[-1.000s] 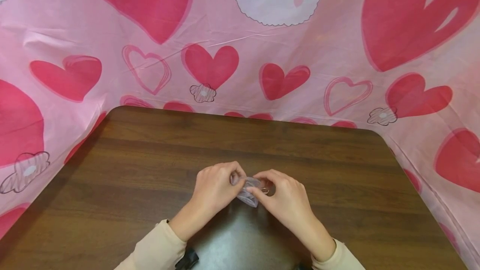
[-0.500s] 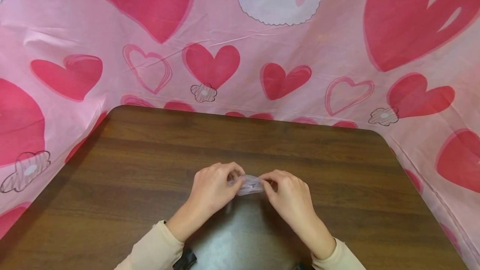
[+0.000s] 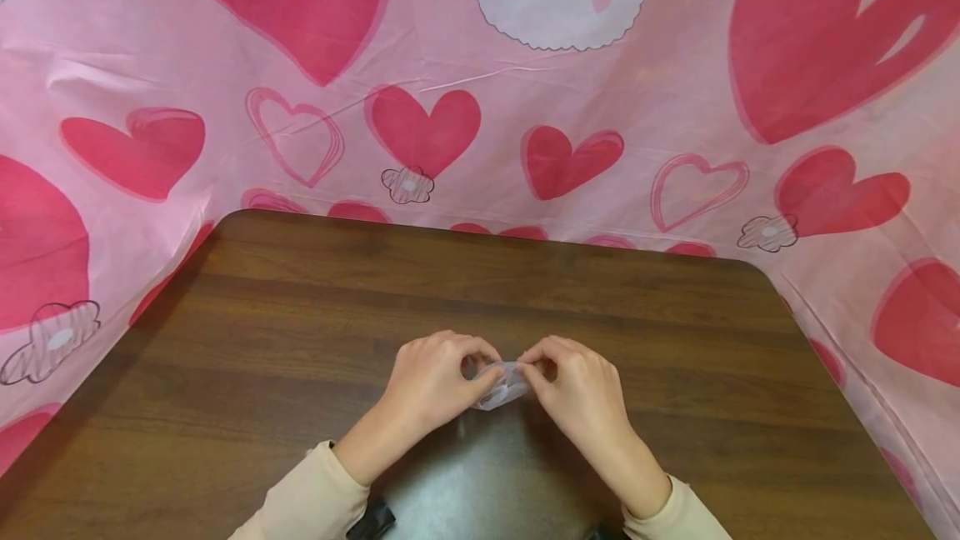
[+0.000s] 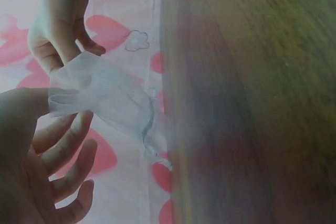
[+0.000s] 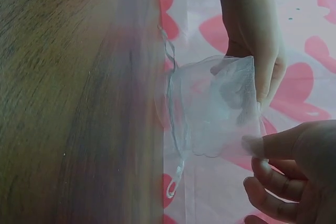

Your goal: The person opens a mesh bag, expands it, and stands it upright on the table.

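Observation:
A small, sheer white drawstring pouch (image 3: pixel 504 388) is held up between my two hands above the table. My left hand (image 3: pixel 433 377) pinches one side of it between thumb and fingers. On the opposite side, my right hand (image 3: pixel 579 382) grips a corner with thumb and index finger. In the right wrist view the pouch (image 5: pixel 210 108) hangs spread out, its ribbon drawstring (image 5: pixel 178 114) on the end away from the fingers and a loop dangling. A greyish patch shows through the fabric near the left fingertips; whether it is a fold or something inside, I cannot tell.
The dark wooden table (image 3: pixel 337 282) extends around the hands. A pink cloth (image 3: pixel 495 65) printed with hearts hangs behind its far edge and along both sides. A black strap piece (image 3: pixel 371 519) shows beside the left sleeve (image 3: pixel 315 490).
The right fingers have shifted from over the pouch's front to its right edge. The pouch was stretched wider half a second ago; the left hand has come slightly closer to the right.

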A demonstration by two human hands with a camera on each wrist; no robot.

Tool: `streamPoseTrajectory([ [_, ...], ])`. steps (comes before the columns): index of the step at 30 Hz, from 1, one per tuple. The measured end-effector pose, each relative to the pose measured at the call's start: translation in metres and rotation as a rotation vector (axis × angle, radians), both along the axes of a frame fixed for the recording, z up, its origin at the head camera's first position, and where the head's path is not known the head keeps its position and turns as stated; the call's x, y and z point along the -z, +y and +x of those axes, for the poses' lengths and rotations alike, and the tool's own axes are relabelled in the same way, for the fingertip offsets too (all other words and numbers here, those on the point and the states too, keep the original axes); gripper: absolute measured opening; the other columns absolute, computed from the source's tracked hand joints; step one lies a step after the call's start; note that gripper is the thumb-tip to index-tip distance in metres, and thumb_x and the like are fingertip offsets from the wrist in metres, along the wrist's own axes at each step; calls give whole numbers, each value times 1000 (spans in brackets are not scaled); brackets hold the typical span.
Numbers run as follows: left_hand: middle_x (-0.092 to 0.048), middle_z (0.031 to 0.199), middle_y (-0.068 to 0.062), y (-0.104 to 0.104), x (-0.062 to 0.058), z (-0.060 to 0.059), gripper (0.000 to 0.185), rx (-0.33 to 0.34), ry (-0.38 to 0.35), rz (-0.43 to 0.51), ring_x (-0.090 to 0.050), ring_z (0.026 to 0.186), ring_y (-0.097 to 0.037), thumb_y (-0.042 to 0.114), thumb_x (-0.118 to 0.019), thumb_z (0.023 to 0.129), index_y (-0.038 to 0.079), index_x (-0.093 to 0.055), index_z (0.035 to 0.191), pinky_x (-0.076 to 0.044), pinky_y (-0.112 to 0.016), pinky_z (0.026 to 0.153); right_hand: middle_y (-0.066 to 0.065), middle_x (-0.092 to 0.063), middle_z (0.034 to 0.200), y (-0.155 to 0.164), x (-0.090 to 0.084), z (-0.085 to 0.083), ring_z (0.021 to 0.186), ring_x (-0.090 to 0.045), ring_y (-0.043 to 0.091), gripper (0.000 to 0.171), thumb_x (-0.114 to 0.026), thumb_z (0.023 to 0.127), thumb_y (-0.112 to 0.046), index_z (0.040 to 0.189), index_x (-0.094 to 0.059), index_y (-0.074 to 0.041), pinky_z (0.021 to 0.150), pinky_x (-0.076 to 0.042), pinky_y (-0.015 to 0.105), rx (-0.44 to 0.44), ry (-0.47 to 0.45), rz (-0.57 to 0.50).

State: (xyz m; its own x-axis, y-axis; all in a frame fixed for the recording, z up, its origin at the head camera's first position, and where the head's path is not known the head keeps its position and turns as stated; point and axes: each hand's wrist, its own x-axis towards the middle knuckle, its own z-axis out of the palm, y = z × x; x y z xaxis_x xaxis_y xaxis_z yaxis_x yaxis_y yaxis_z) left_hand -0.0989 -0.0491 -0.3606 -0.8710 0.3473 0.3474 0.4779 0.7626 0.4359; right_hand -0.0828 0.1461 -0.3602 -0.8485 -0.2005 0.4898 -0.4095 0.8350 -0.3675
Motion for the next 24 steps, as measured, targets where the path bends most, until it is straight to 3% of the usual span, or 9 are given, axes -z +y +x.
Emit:
streamPoseTrajectory([
  [7, -61, 70, 20, -1, 1, -1, 3, -35, 24, -2, -51, 60, 1, 34, -78, 84, 31, -77, 85, -40, -25, 54, -17, -51, 67, 0, -1, 0, 62, -50, 1, 18, -87, 75, -15, 80, -72, -24, 52, -40, 24, -24, -25, -41],
  [15, -58, 65, 19, -7, 1, -5, 9, -88, 39, 59, -53, 59, -2, 34, -81, 80, 34, -73, 80, -42, -30, 56, -16, -59, 72, 2, -3, 2, 64, -54, 4, 15, -85, 78, -17, 90, -77, -20, 55, -42, 27, -35, -82, -28],
  [24, -64, 77, 15, -10, 4, -9, 16, 84, -18, 129, -61, 74, -7, 33, -83, 80, 30, -70, 88, -45, -29, 64, -8, -72, 82, 7, -3, -3, 75, -69, 15, 13, -86, 76, -13, 82, -77, -21, 61, -50, 37, -34, -14, -33],
])
